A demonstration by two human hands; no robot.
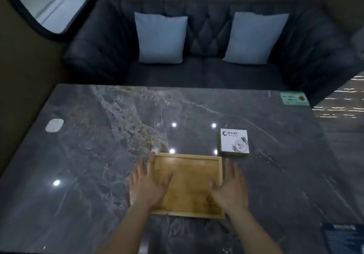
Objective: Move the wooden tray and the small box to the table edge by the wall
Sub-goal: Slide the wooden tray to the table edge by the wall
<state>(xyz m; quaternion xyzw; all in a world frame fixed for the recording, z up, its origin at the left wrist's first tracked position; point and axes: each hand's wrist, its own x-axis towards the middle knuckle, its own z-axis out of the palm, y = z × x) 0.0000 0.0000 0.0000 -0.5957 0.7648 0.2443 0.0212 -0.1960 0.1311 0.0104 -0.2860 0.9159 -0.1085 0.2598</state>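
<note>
A shallow rectangular wooden tray (pixel 188 178) lies flat on the dark marble table (pixel 98 155), near its front middle. My left hand (pixel 147 182) rests over the tray's left rim, fingers spread, thumb inside the tray. Over the right rim is my right hand (pixel 230 186), also with fingers apart. Neither hand is closed around the rim. A small white box (pixel 234 143) with green sides sits flat on the table, just beyond the tray's far right corner. It is apart from both hands.
The wall runs along the table's left side, with a white oval device (pixel 54 124) near that edge. A green sticker (pixel 294 98) marks the far right corner and a blue leaflet (pixel 340 238) the near right. A dark sofa (pixel 206 72) with two cushions stands behind.
</note>
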